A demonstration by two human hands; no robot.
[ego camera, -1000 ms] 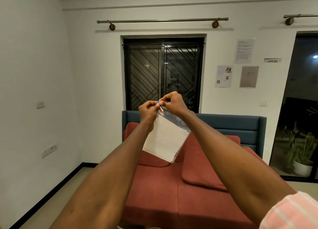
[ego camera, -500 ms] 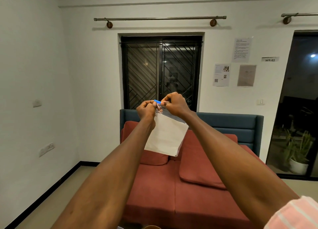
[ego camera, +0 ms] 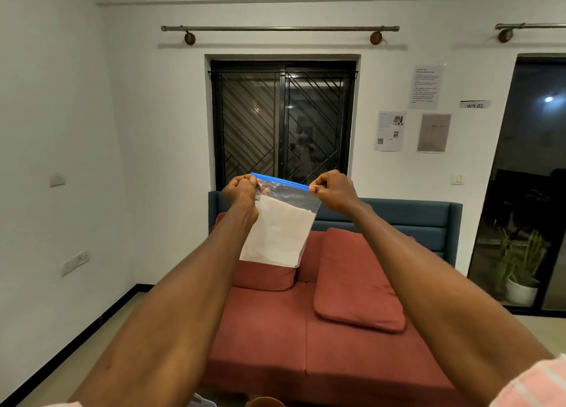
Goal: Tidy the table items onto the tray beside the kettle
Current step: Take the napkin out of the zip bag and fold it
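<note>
Two hands hold one clear zip bag (ego camera: 283, 223) up at arm's length, in front of the red sofa (ego camera: 306, 330) and the barred window (ego camera: 283, 122). Our left hand (ego camera: 242, 192) pinches the left end of the blue zip strip (ego camera: 280, 180), fingers curled tight on that corner; our right hand (ego camera: 335, 190) pinches the right end between thumb and fingertips. The strip runs taut between them, tilted down a little to the right. Inside the bag sits a folded white sheet or cloth (ego camera: 278, 235), filling the lower part; clear plastic shows above it. We cannot tell whether the seal is fully closed along its length. We judge the step in hand to be closing the bag before it goes to the tray. Neither tray, kettle nor table top is in view; only a brown rim (ego camera: 265, 402) and a pale scrap (ego camera: 202, 402) show at the near edge of the frame, unidentified. To do this well: keep the strip stretched straight, hold the left corner fixed, press the two tracks together all along the strip, and check that no white edge is caught in the seal. Keep the bag hanging upright so the contents stay low. Risk: a slack strip leaves a gap in the seal.
</note>
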